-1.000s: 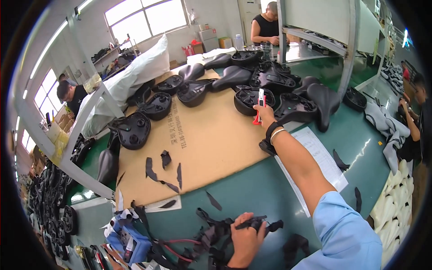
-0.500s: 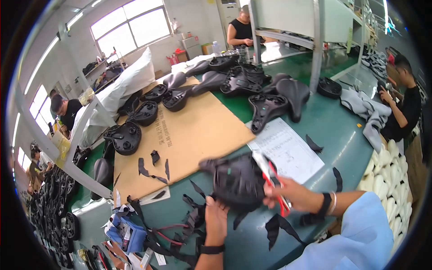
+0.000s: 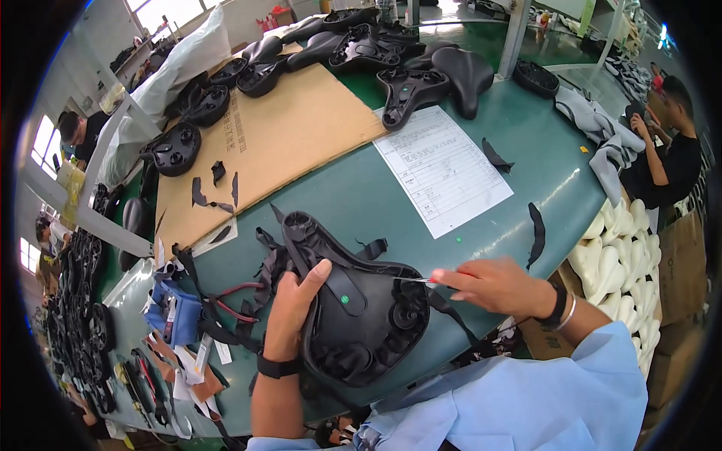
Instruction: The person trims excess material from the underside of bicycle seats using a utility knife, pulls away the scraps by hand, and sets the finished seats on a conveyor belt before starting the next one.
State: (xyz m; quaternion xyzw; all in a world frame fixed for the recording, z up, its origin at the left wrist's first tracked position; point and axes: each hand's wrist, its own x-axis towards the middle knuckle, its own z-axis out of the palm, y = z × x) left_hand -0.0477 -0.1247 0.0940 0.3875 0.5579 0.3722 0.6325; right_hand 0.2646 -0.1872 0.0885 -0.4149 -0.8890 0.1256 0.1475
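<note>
A black bicycle saddle (image 3: pixel 361 316) lies underside up in front of me, its narrow nose pointing away and a bit left. A green dot marks the middle of its underside, and loose black cover material bunches along the rim. My left hand (image 3: pixel 292 304) is closed on its left edge, thumb on top and fingers hidden beneath. Closed too, my right hand (image 3: pixel 500 287) grips a red-handled tool (image 3: pixel 445 278) whose thin metal tip touches the saddle's right rim. Whether it is a knife or scissors I cannot tell.
Several black saddles (image 3: pixel 406 94) line the table's back. A cardboard sheet (image 3: pixel 301 128) and a printed paper (image 3: pixel 444 173) lie on the green table among black scraps (image 3: pixel 535 233). A blue box (image 3: pixel 174 312) stands left; pale saddle pads (image 3: pixel 620 263) are piled right. Other people work nearby.
The saddle has turned so its nose points away, and it has come lower and nearer. The tool's tip has moved to its right rim. My view has tilted down.
</note>
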